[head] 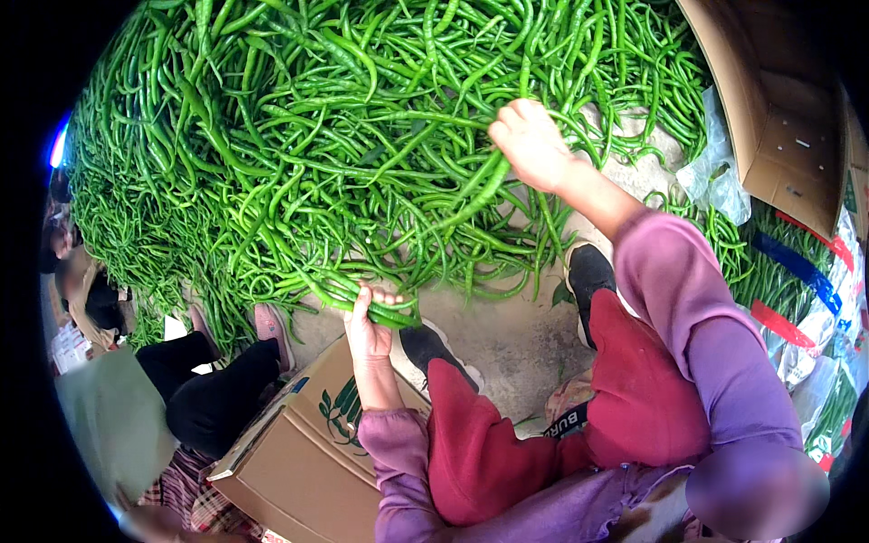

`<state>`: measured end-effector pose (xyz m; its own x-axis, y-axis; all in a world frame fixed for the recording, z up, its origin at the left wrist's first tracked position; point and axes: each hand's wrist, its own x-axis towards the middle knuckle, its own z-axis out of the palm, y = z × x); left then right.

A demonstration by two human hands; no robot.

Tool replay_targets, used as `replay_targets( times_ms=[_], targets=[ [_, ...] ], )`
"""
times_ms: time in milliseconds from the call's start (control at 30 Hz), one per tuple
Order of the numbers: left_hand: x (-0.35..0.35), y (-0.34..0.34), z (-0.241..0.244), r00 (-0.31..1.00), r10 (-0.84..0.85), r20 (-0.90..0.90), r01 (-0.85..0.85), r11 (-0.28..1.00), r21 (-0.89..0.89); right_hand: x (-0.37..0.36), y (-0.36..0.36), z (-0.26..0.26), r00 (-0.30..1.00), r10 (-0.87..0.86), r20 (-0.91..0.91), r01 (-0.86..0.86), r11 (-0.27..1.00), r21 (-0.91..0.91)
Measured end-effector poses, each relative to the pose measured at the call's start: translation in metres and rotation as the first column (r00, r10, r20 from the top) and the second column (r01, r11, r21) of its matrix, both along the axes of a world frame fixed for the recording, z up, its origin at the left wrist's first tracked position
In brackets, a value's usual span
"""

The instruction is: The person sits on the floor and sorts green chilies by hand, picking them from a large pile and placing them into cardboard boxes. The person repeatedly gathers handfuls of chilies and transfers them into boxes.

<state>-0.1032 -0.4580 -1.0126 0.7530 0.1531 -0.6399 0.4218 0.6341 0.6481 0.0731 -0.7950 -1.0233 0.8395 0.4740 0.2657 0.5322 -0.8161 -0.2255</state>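
My left hand is closed around a small bunch of long green chili peppers, low over the near edge of a big pepper heap. Further out and to the right, my right hand grips a few peppers, whose ends stick out beyond the fingers. The one hanging toward me looks blurred. How many peppers are inside the right fist is hidden.
A closed cardboard box printed with peppers stands at my left. At upper right is an open carton; plastic-wrapped peppers lie below it. Another person's dark-trousered legs are at left. Bare concrete shows between my shoes.
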Motion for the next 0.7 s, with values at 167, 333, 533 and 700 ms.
replay_targets(
  times_ms=[167,333,533,700],
  targets=[
    [-0.013,-0.053,0.015,0.996,-0.080,0.044,0.078,0.996,0.050,-0.059,-0.007,0.058,0.961,-0.032,-0.274,0.107,0.959,0.263],
    [-0.021,-0.109,0.008,0.926,-0.303,0.223,0.291,0.953,0.088,-0.109,0.052,0.049,0.915,0.067,-0.397,0.078,0.938,0.338],
    [-0.002,-0.124,-0.001,0.987,-0.022,-0.160,0.011,0.997,-0.072,-0.155,0.072,0.028,0.899,0.173,-0.401,-0.020,0.934,0.357],
    [0.011,-0.101,0.020,0.999,-0.032,0.008,0.033,0.978,-0.204,-0.137,0.023,0.056,0.934,0.292,-0.205,-0.183,0.886,0.426]
  ],
)
